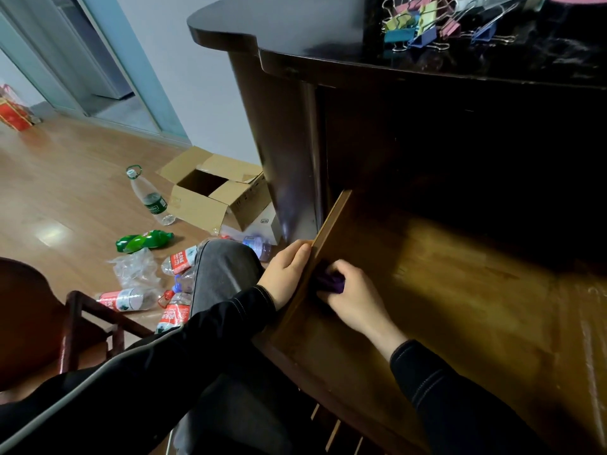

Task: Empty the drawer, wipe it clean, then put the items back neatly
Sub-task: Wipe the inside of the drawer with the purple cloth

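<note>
Currently, at 9 o'clock of the view, a green bottle [144, 241] and several clear bottles are seen scattered on the floor, with an open cardboard box [210, 192] just beyond them at 10 o'clock. Near centre, the left hand [285, 274] is laid against the outer face of the left wall of the drawer [460, 307], fingers fairly straight and bracing it; the thumb is hidden, so a hook over the edge cannot be confirmed. Immediately to the right, inside the drawer at the same wall, a purple cloth [330, 282] is gripped in the curled fingers of the right hand [354, 297] and pressed into the near-left corner. The drawer is pulled out, and no items are seen on its lit floor; its rear portion at 2 o'clock is in shadow and cannot be checked. Binder clips [423, 27] are heaped on the desk top [312, 27] at 1 o'clock, probably drawer contents. The wiping step is judged to be in progress. Risks are assessed as follows: dust may be left in the dark rear if the cloth is not carried back; the drawer may be shoved inward if the brace is released; the clips may be knocked off if the desk is jolted.
</note>
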A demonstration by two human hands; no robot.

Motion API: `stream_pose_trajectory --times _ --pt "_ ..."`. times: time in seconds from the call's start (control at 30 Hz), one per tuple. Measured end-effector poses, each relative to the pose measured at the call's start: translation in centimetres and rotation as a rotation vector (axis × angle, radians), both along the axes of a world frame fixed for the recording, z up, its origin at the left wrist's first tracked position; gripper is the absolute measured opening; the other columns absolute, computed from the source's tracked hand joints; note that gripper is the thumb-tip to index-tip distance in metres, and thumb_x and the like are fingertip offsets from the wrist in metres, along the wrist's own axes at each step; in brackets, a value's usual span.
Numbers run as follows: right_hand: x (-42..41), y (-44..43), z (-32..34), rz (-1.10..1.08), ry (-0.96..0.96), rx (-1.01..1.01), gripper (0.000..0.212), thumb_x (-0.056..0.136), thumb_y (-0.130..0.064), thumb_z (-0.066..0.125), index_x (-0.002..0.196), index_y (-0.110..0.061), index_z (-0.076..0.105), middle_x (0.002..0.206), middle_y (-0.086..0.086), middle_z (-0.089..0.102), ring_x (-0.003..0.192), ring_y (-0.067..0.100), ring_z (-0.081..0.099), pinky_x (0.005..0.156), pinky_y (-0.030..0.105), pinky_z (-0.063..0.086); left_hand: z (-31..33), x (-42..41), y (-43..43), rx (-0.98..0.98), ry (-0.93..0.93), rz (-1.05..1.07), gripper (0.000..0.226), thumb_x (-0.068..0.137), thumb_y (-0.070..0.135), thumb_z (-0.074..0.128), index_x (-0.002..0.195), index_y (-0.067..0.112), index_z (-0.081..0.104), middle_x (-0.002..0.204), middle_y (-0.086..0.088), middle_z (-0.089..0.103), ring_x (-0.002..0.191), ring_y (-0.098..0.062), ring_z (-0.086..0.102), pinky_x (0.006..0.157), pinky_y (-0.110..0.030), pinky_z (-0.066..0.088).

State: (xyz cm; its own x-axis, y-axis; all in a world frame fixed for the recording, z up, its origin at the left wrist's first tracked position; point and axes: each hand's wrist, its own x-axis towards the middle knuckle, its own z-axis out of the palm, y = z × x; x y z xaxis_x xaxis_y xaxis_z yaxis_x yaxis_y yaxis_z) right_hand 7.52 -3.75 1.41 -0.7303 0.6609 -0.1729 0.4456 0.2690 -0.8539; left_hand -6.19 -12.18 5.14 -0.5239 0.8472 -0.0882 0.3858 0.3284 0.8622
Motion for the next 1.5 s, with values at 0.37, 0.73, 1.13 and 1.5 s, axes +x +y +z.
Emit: stream_pose_trajectory --times 0.37,0.73,1.13,1.5 --pt "0.1 -0.1 0.4 -0.014 0.025 0.052 0.027 0.078 -0.034 0.08 0.101 -0.033 0.065 0.096 -0.016 0.068 0.09 0.011 0.066 0.074 0.036 0.059 -0.4 -0.2 0.2 -0.001 -0.018 -0.003 0.033 0.108 0.03 0.036 0.12 0.016 0.062 0.11 -0.003 0.067 0.106 -0.015 0.062 0.102 -0.034 0.044" --pt "0.4 -0.4 0.9 0.013 0.001 0.064 0.027 0.073 -0.04 0.078 0.095 -0.037 0.063 0.089 -0.019 0.068 0.082 0.007 0.065 0.068 0.035 0.057 -0.8 -0.4 0.1 0.03 -0.023 -0.011 0.032 0.108 0.029 0.037 0.119 0.013 0.063 0.109 -0.006 0.068 0.106 -0.019 0.062 0.101 -0.036 0.045" --pt "0.6 -0.3 1.3 0.041 0.017 0.078 0.024 0.071 -0.043 0.079 0.086 -0.043 0.06 0.087 -0.022 0.064 0.082 0.005 0.063 0.068 0.036 0.059 -0.7 -0.3 0.1 0.026 -0.037 0.001 0.032 0.108 0.03 0.037 0.119 0.012 0.062 0.109 -0.006 0.067 0.106 -0.02 0.062 0.103 -0.041 0.045" --pt "0.7 -0.5 2.5 0.047 0.011 0.104 0.024 0.069 -0.046 0.076 0.089 -0.041 0.064 0.081 -0.021 0.066 0.077 0.005 0.063 0.064 0.034 0.057 -0.7 -0.3 0.1 0.048 -0.044 0.0 0.031 0.108 0.027 0.039 0.114 0.009 0.063 0.103 -0.006 0.067 0.097 -0.015 0.061 0.097 -0.034 0.044"
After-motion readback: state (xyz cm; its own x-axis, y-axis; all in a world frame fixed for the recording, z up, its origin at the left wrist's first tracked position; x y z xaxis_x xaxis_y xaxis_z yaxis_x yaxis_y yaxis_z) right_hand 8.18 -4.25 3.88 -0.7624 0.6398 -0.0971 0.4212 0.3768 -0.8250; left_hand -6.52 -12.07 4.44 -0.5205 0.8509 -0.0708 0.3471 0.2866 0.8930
